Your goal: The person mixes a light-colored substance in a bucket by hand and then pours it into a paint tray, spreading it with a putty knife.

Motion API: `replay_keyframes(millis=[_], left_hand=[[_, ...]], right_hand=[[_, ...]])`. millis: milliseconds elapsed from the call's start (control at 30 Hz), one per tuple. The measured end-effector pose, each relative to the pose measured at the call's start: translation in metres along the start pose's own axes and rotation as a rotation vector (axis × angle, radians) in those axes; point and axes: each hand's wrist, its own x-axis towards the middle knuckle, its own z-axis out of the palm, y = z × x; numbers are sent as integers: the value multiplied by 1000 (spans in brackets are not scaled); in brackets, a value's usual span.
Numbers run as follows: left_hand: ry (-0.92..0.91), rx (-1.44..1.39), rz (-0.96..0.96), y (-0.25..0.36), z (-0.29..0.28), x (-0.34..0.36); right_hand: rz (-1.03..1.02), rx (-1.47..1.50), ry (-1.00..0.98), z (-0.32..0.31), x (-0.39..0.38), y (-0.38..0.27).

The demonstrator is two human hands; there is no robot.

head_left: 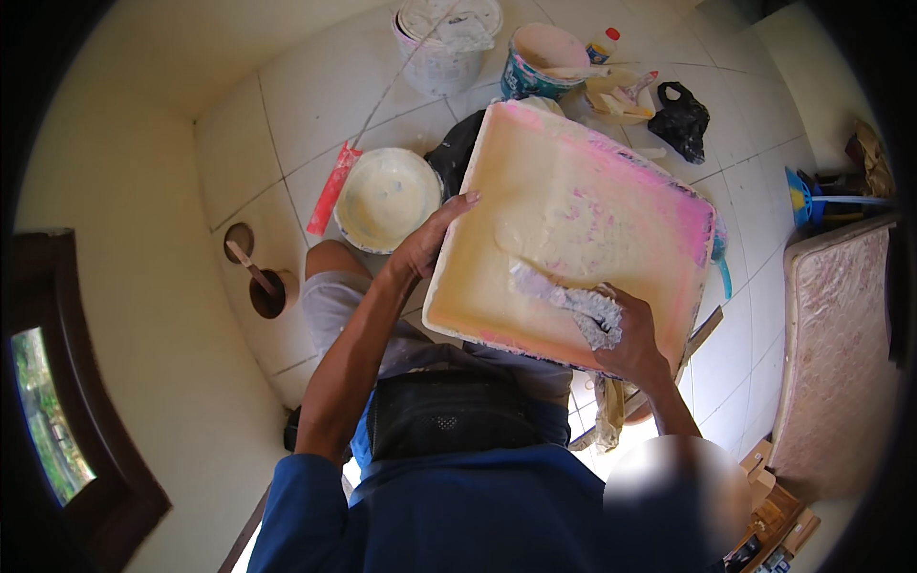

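A large rectangular paint tray [683, 215], coated in cream paint with pink smears along its far and right sides, is tilted in front of me. My left hand [432, 237] is closed on its left edge, the thumb over the rim and the other fingers hidden beneath. Over the near part of the tray, my right hand [626, 334] grips a crumpled, whitish thing caked with paint [594, 313]. Its narrower pale end touches the wet paint or hangs just above it; I cannot tell which. Whether it is a rag or an old brush does not show.
A round tub of cream paint [387, 201] stands left of the tray, beside a red strip [334, 188]. Beyond are a white bucket [439, 57], a teal bucket [521, 76] and a black plastic bag [680, 124]. A brown pot [272, 294] stands far left; a mattress [831, 353] leans right.
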Motion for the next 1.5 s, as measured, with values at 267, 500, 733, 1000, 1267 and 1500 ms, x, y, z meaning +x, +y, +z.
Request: replay_keyframes(millis=[267,500,733,1000,1267,1500], left_hand=[[40,-7,-28,4,6,-3],[80,-14,13,5,11,-3],[-11,-16,-23,-2,-2,2],[-7,-25,-24,-1,-1,-1],[-31,-19,-46,3,1,-3],[-62,-10,-29,-1,-3,1]], right_hand=[[35,30,19,-2,9,25],[67,-34,121,-9,16,45],[-56,17,82,-17,30,38],[55,22,120,-28,46,16],[-9,29,105,-28,60,9],[17,57,63,-31,77,13]])
